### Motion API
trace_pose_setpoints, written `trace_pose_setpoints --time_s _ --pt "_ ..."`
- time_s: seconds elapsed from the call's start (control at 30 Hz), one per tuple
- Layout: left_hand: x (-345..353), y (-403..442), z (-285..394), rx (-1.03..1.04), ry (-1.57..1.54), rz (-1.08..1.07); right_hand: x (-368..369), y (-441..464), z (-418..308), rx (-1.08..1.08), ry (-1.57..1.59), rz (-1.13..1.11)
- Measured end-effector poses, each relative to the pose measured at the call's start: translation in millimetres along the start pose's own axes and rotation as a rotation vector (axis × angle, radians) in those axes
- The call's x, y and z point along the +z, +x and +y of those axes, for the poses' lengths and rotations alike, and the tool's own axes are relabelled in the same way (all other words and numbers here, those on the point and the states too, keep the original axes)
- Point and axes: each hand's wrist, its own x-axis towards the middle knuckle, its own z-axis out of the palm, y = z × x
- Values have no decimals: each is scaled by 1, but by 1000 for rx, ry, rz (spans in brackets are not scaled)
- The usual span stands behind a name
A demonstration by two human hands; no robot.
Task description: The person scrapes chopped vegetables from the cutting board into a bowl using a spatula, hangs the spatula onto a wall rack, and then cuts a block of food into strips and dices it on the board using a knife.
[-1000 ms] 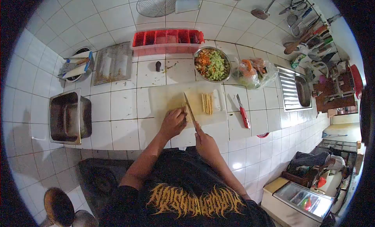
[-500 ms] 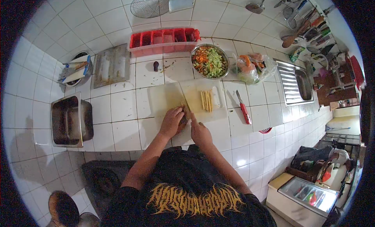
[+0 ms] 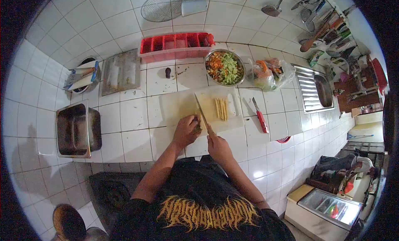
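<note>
My left hand (image 3: pixel 185 131), fingers curled, presses a dark brownish vegetable piece (image 3: pixel 197 127) at the near edge of the white cutting board (image 3: pixel 178 103). Most of that piece is hidden under the fingers. In my right hand (image 3: pixel 219 149) is the wooden handle of a kitchen knife (image 3: pixel 200 108); its long blade points away from me, just right of the left fingertips. Whether the blade touches the vegetable, I cannot tell. On the board's right half lies a bundle of pale yellow vegetable sticks (image 3: pixel 221 109), side by side.
Right of the board lies a red-handled knife (image 3: pixel 260 116). Behind stand a steel bowl of diced vegetables (image 3: pixel 225 67), a plastic bag of vegetables (image 3: pixel 270 75) and a red compartment box (image 3: pixel 176 48). A dark vegetable end (image 3: pixel 168 72) sits nearby. A steel pan (image 3: pixel 78 129) is far left.
The knife handle has swung right and slightly toward me, so the blade slants more and my right hand is farther from the left. The left hand still presses the vegetable; the whole view shifted slightly.
</note>
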Motion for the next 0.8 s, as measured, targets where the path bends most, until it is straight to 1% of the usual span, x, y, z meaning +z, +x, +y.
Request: trace_pose_setpoints --time_s 0.07,0.23,0.33,0.4,0.47,0.53,0.57,0.6,0.73,0.8 --pt "4 0 -4 7 -26 2 -13 0 -14 41 -27 -42" --pt "4 0 -2 -2 -92 50 -12 -1 -15 38 -14 -53" --pt "4 1 -4 -10 -57 -11 4 -5 -9 54 -24 -76" --pt "6 -2 -6 9 -31 56 20 -4 -3 53 -32 -82" --pt "12 -6 -12 15 8 60 36 -4 5 67 -30 -59" --pt "6 -3 -7 34 45 59 37 -4 3 52 -59 -54" --pt "4 -2 -3 5 21 53 37 -3 3 33 -96 -44" --pt "1 0 1 -22 -4 46 39 0 6 41 -90 -39" --pt "0 1 -2 -9 18 -17 34 22 7 65 -98 -49" --pt "4 2 -6 9 76 30 27 27 2 68 -99 -32"
